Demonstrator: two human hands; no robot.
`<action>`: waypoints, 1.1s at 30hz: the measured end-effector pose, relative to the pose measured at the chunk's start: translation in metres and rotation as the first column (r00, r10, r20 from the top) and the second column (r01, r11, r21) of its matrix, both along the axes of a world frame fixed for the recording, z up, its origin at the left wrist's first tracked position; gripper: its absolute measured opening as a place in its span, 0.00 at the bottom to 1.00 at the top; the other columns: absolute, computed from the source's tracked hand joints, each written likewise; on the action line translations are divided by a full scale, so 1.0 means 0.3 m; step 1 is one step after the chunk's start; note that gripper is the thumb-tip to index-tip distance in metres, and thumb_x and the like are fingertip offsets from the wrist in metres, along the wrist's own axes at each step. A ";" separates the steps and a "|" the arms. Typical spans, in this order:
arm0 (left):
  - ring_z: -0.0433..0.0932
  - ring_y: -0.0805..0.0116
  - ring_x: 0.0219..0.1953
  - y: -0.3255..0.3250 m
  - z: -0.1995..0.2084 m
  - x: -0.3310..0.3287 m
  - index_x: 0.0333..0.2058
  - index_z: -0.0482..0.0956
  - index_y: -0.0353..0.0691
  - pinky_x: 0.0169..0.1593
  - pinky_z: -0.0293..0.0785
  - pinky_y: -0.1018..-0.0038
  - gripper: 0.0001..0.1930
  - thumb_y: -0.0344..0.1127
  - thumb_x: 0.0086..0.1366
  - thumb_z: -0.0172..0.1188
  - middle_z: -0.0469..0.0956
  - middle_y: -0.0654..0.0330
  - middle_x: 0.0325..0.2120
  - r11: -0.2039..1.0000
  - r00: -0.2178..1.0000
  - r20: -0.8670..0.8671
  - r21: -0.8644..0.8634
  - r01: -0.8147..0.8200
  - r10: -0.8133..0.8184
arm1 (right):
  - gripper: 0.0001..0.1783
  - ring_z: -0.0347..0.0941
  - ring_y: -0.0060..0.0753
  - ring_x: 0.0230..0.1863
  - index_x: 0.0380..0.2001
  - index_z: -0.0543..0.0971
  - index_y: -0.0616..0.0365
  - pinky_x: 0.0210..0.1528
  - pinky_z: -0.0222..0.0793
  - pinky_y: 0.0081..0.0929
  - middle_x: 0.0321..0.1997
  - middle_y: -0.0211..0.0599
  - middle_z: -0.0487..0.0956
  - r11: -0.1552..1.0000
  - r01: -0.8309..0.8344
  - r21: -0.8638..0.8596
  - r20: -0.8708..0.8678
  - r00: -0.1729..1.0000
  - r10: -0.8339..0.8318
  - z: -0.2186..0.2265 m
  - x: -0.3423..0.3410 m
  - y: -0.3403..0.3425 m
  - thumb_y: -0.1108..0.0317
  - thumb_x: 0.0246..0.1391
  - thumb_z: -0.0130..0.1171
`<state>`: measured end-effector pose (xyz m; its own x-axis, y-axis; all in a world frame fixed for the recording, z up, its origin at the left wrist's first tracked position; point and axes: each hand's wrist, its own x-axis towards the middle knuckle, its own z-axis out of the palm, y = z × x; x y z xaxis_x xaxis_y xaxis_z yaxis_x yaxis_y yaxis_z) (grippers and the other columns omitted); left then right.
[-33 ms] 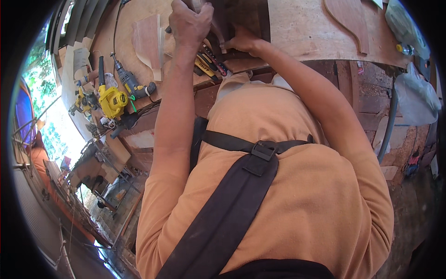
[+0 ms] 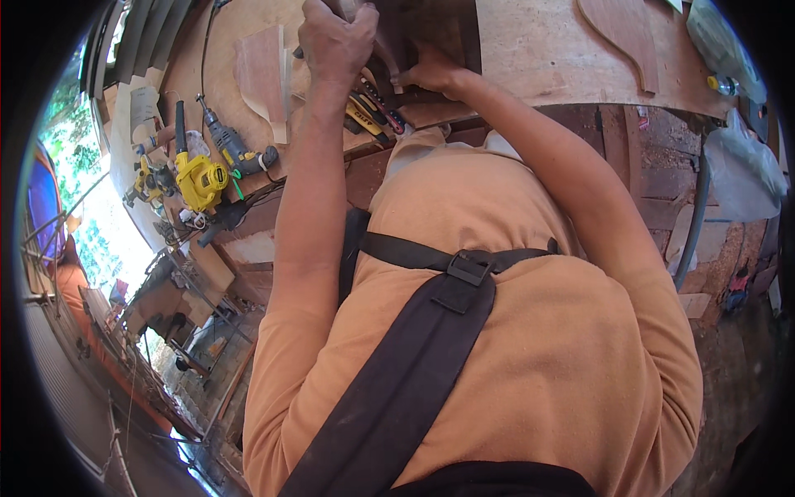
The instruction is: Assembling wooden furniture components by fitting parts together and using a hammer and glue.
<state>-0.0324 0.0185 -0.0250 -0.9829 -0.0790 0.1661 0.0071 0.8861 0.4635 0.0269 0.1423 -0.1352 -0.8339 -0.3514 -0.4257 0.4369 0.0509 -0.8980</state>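
Note:
At the top edge of the picture, my left hand is closed around the upper part of a curved brown wooden piece. Fingers of my right hand close on the lower end of that piece, over a dark brown board. The picture's edge cuts off the top of the work, and shadow hides some fingertips. Right beside my left wrist lie yellow-and-black utility knives and a dark slim tool with a red end.
A curved wooden cutout lies left on the workbench, another curved panel right. Left are a grey rotary tool, yellow blower and yellow power tool. Plastic bags hang right.
My left hand has shifted very slightly to the left. Otherwise the scene looks the same.

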 end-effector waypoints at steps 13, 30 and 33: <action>0.77 0.30 0.40 0.001 -0.004 -0.003 0.42 0.70 0.25 0.42 0.74 0.49 0.26 0.42 0.54 0.66 0.77 0.28 0.32 0.998 1.000 -0.012 -0.050 -0.028 0.028 | 0.45 0.76 0.43 0.50 0.59 0.68 0.66 0.54 0.71 0.35 0.52 0.50 0.78 0.999 0.023 0.022 -0.009 1.000 -0.023 -0.051 0.003 -0.024 0.68 0.34 0.75; 0.77 0.30 0.40 0.011 -0.001 -0.004 0.41 0.70 0.27 0.43 0.74 0.48 0.25 0.43 0.53 0.65 0.77 0.29 0.32 0.998 0.999 0.012 -0.044 -0.044 0.045 | 0.46 0.76 0.51 0.53 0.61 0.65 0.67 0.59 0.68 0.33 0.53 0.60 0.77 0.951 -0.161 0.264 -0.204 0.954 0.218 -0.083 0.034 -0.016 0.65 0.36 0.72; 0.78 0.30 0.39 0.005 -0.003 -0.003 0.41 0.70 0.28 0.42 0.74 0.49 0.25 0.44 0.53 0.65 0.77 0.29 0.32 0.998 0.999 0.009 -0.046 -0.047 0.047 | 0.45 0.75 0.53 0.52 0.60 0.65 0.68 0.58 0.69 0.34 0.52 0.60 0.78 0.938 -0.190 0.291 -0.182 0.951 0.249 -0.093 0.030 -0.022 0.65 0.37 0.71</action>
